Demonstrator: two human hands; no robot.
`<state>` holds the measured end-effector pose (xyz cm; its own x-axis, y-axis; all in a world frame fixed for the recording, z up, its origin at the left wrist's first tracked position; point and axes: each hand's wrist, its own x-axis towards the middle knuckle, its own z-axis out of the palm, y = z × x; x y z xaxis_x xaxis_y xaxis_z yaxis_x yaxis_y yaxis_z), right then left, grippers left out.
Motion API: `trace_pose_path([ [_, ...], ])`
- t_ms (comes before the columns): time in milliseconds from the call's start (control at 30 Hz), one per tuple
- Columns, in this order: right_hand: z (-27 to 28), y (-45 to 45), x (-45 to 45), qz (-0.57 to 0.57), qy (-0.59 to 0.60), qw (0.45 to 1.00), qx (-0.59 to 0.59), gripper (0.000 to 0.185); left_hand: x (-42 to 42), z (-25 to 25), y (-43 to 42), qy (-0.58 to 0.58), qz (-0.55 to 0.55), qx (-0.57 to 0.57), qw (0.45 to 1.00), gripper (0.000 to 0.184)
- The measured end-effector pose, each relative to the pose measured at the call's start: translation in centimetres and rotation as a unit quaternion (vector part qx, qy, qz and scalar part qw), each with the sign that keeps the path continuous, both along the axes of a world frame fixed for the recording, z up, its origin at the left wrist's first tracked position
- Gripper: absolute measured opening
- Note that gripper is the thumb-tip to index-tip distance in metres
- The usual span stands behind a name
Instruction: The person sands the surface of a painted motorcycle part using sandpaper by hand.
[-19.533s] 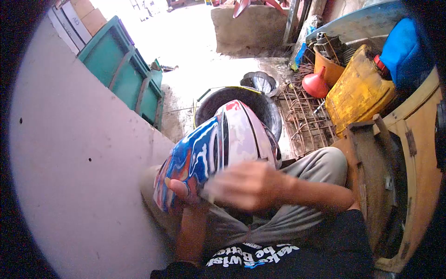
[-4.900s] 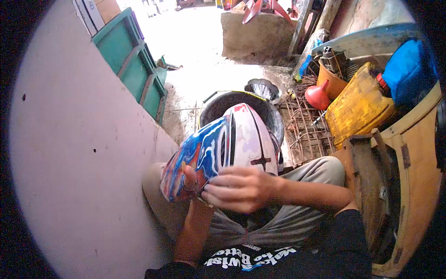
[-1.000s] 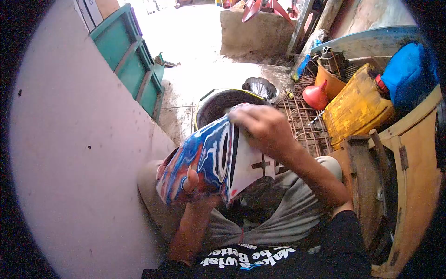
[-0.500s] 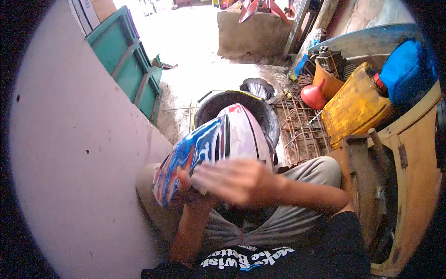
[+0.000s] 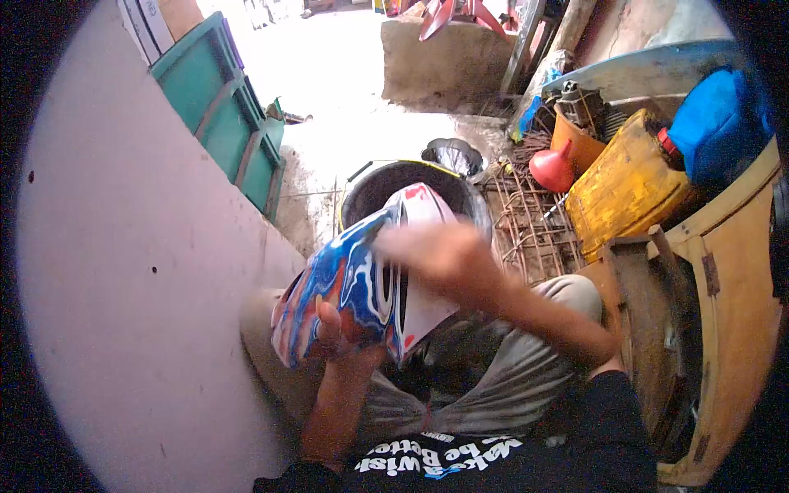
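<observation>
Above grey, softly creased trousers, a rounded, helmet-like shell sits tilted, its glossy skin marbled in blue, white and rusty red beside a paler, red-marked panel. The left hand grasps its lower edge, thumb flat against the swirls, other fingers hidden; the right hand is blurred over the panel's seam, and whether its fingers grip anything I cannot tell. Just beyond stands a round black tub with a yellow strip at its rim. To the right lie a rusty bar lattice, a smooth red funnel and a scuffed yellow jerrycan. Upside-down white lettering on the black shirt reads "Make a wish" and "be Bette", its end unclear.
</observation>
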<state>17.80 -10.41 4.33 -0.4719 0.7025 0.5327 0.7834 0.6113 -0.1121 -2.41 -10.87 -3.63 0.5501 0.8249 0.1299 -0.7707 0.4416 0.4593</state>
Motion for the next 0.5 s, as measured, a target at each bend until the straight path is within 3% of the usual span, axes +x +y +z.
trace_pose_path([
  [67,0.5,-3.0,-3.3,0.120,0.024,0.988,0.090,0.029,0.3,-1.1,-0.2,-0.011,0.014,-0.008,1.000,0.105],
  [133,0.0,-2.0,-2.1,0.106,0.039,0.991,0.071,0.028,-0.2,-1.1,-0.4,-0.007,0.025,-0.020,0.999,0.102],
  [200,0.3,1.0,1.0,-0.041,-0.001,0.999,-0.015,0.027,0.5,2.1,-0.6,-0.053,0.024,-0.055,0.997,0.101],
  [267,-0.1,1.8,1.9,-0.038,-0.035,0.999,0.003,0.027,0.8,2.8,-0.6,-0.044,0.035,-0.029,0.998,0.101],
  [333,0.0,-1.4,-1.6,0.081,0.028,0.994,0.063,0.028,0.8,-0.2,-0.1,0.019,0.068,0.059,0.996,0.102],
  [367,-0.1,-2.9,-2.9,0.133,0.034,0.987,0.080,0.030,0.5,-1.7,-0.2,0.006,0.048,0.038,0.998,0.103],
  [400,1.0,-3.4,-3.5,0.129,0.005,0.986,0.105,0.027,-0.1,-3.0,-0.1,-0.003,0.027,0.018,0.999,0.105],
  [467,-0.9,-0.7,-0.8,0.055,0.024,0.996,0.062,0.023,0.5,0.9,-0.4,0.010,0.041,0.005,0.999,0.107],
  [500,0.1,0.9,0.8,-0.041,0.000,0.999,-0.002,0.021,0.4,0.9,-0.5,0.019,0.049,0.014,0.999,0.107],
])
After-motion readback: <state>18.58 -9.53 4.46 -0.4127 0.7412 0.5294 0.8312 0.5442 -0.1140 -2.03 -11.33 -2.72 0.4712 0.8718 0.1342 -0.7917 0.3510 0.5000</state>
